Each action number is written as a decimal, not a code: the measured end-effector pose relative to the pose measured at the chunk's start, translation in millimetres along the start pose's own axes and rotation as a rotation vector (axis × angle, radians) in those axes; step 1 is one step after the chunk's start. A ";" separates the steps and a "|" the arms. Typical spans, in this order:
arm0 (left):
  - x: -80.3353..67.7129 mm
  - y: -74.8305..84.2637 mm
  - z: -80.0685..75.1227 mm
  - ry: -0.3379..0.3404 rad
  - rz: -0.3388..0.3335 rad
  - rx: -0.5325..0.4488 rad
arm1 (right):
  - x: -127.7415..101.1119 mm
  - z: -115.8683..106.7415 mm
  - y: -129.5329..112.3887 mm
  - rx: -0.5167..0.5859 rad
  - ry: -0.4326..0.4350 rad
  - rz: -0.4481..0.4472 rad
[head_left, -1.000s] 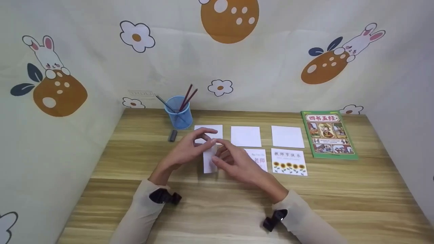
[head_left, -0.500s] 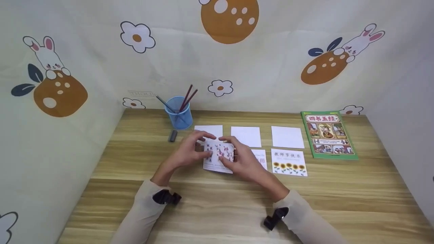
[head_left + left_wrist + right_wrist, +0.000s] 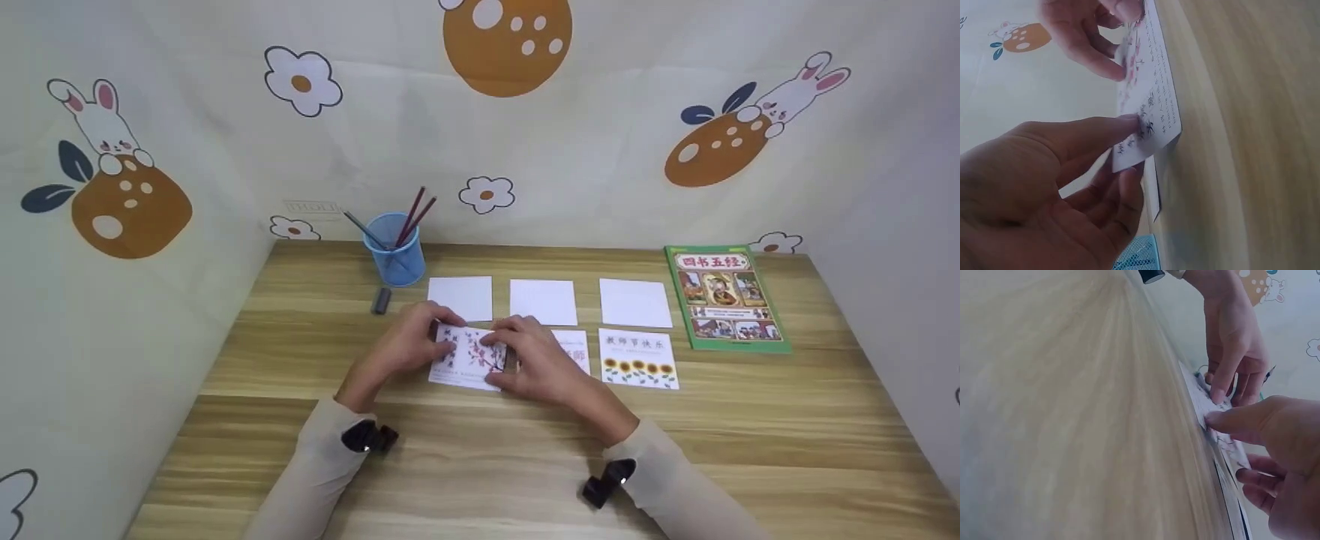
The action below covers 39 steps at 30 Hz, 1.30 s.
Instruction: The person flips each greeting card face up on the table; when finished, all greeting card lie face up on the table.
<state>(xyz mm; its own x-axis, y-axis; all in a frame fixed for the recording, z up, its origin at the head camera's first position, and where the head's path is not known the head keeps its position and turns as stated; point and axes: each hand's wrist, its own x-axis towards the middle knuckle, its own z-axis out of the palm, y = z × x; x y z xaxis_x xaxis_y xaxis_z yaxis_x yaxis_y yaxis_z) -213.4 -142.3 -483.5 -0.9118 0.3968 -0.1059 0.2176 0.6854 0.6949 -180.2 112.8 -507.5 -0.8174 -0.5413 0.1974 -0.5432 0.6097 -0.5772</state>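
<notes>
Both hands meet on a card printed with pink blossoms (image 3: 471, 357) lying near the middle of the wooden table (image 3: 750, 442), its lower long edge on the wood and its upper part tipped up between the fingers; the left hand (image 3: 409, 346) pinches the card's left end, thumb on the printed face and fingers curled behind it, as the left wrist view shows (image 3: 1129, 126); the right hand (image 3: 536, 358) pinches the right end, thumb pressed to the near edge and fingers curled over the top, seen also in the right wrist view (image 3: 1275, 424).

At twelve o'clock from the card lies a blank white square (image 3: 460, 298), with a second white square (image 3: 543, 301) at one o'clock and a third white square (image 3: 635, 303) further toward two o'clock; at three o'clock, partly under the right hand, sits a card with pink lettering (image 3: 574, 349), and beyond it a sunflower card (image 3: 639, 358), flat and apart from its neighbours; a green book (image 3: 724, 296) lies at two o'clock near the table's right edge; a blue mesh pen cup (image 3: 394, 259) holding pencils stands at eleven o'clock against the patterned backdrop (image 3: 225, 135); a small dark eraser (image 3: 382, 300) lies just in front of the cup.
</notes>
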 end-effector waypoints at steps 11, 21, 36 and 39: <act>-2.5 -3.0 -2.0 -0.021 -0.084 0.017 | -2.2 2.1 -1.8 -0.096 -0.098 0.014; -4.7 1.4 -0.7 -0.006 -0.058 0.057 | -3.4 3.7 -1.9 -0.098 -0.128 0.012; 24.0 41.9 27.3 0.029 0.125 0.119 | -14.2 -30.7 36.9 0.000 0.107 0.052; 32.8 56.5 36.8 0.027 0.134 0.122 | -25.8 -48.4 57.1 0.012 0.141 0.107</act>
<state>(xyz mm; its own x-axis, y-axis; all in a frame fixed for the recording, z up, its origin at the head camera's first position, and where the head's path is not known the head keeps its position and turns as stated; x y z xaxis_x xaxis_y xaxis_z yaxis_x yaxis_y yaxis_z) -218.3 -68.1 -473.9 -0.8802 0.4746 0.0022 0.3772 0.6967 0.6102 -199.4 189.5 -507.2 -0.8895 -0.3869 0.2431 -0.4502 0.6517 -0.6104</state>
